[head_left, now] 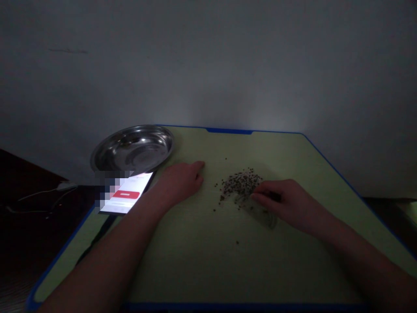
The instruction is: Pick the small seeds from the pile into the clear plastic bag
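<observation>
My right hand (288, 202) is at the right side of a loose pile of small dark grains (239, 182). Its thumb and forefinger are pinched together; whatever lies between them is too small to make out. Just below those fingertips a clear, see-through object (271, 221), perhaps a bag or cup, lies on the tabletop. To the left of the pile my left hand (182, 182) rests on the table, forefinger stretched out and thumb apart, with nothing visible in it. A few stray grains are scattered around the pile.
A shiny steel basin (137, 152) stands at the table's back left. In front of it lies a phone (124, 202) with a lit screen, partly blurred out. The pale green table (195, 261) has a blue edge. A grey wall (228, 65) rises behind it.
</observation>
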Demonstrator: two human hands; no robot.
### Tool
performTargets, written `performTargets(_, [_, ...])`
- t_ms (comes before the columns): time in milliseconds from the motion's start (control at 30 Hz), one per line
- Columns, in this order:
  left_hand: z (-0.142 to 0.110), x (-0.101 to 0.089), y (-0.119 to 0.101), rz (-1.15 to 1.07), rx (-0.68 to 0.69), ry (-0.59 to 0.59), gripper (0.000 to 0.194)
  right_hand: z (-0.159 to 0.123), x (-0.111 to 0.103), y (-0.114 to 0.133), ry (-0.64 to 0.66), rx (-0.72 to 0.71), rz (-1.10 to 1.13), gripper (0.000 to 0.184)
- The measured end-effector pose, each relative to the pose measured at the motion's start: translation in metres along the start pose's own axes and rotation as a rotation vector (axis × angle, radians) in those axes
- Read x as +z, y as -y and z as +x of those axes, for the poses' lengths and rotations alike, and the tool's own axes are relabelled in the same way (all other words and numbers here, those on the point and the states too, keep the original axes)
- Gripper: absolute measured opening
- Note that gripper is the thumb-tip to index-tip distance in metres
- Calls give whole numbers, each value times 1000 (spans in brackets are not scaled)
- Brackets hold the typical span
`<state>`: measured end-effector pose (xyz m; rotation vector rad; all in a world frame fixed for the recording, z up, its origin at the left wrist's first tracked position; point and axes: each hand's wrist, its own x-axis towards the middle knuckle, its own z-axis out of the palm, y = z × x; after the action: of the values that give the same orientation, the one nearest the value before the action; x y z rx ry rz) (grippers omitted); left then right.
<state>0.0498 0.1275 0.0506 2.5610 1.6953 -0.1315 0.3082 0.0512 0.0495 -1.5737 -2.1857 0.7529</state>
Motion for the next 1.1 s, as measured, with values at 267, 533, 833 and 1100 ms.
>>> performTargets(267, [0,0,1,-7,9,-1,51,-5,-6,3,2,-3,75,26])
performTargets(533, [0,0,0,-1,-2,-1,51,-5,-9,-2,213,-6,22,26])
performTargets(833, [-1,0,0,6,4,-7,51,-2,-19,-19,153,29,30,31])
performTargets(1100, [-1,0,-1,1,9,10,51,-3,-13,-10,210,21,35,31])
